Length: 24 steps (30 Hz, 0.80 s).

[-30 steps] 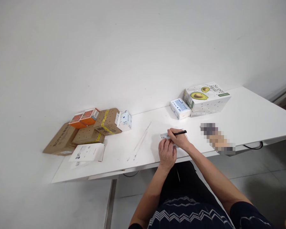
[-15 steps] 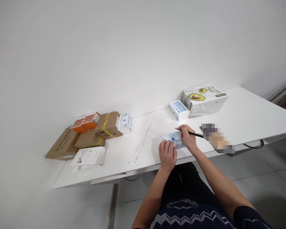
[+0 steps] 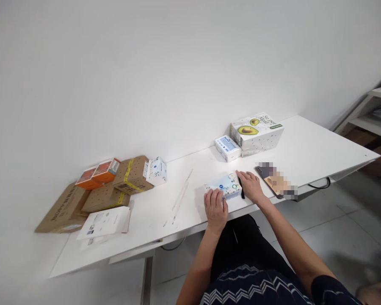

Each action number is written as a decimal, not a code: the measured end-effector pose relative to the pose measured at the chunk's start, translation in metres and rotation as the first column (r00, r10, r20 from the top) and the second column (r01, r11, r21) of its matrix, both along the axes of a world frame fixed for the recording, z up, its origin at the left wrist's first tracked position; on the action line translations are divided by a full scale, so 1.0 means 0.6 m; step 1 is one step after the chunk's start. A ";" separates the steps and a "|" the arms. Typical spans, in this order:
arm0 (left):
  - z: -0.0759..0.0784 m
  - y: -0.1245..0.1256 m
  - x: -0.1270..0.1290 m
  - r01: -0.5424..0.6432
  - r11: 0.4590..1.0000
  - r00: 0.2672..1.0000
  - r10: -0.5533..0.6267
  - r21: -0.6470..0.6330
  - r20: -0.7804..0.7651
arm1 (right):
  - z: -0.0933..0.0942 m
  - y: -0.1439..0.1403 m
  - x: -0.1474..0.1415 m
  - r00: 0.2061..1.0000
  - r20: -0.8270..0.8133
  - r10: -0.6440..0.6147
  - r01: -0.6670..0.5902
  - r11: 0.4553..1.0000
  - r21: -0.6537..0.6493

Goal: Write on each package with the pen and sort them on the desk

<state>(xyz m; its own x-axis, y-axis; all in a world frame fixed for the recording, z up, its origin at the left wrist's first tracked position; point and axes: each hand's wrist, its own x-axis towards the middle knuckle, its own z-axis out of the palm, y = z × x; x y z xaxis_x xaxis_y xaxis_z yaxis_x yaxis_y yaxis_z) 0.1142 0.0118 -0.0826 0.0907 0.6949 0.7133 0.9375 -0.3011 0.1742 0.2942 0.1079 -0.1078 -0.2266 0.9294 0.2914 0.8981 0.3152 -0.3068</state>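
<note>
A white-and-blue tissue pack (image 3: pixel 230 186) with a leafy print lies flat on the white table near its front edge. My left hand (image 3: pixel 216 207) holds its near left part, fingers over the top and thumb at the near side. My right hand (image 3: pixel 250 186) is just right of the pack, its fingers stretched out low over the table. A slim black pen-like tool (image 3: pixel 242 192) lies between the pack and this hand, partly hidden under the fingers; I cannot tell its exact kind.
A phone (image 3: pixel 274 180), partly pixelated, lies to the right. Behind stand an avocado-printed box (image 3: pixel 262 142) and a white-and-blue pack (image 3: pixel 227 148). At left are brown cartons (image 3: pixel 133 176), orange boxes (image 3: pixel 98 173), a white box (image 3: pixel 104 222) and another printed pack (image 3: pixel 157 171). Shelves (image 3: pixel 371 112) stand far right.
My right hand has lowered the black tool from above the pack to the table at its right, and its fingers have straightened. My left hand stays on the pack. The view has shifted.
</note>
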 end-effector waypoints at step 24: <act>-0.001 -0.012 0.010 -0.056 0.997 0.998 0.056 -0.045 -0.012 | 0.071 -0.055 0.119 0.722 -0.507 -0.471 0.275 0.868 -0.414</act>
<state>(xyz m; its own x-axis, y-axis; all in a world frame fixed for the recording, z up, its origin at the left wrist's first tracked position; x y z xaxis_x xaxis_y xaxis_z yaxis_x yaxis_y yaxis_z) 0.1201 0.0045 -0.0830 0.0579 0.7310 0.6799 0.9546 -0.2400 0.1767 0.3658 0.0750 -0.0650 0.2765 0.9597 -0.0498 0.5406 -0.1982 -0.8176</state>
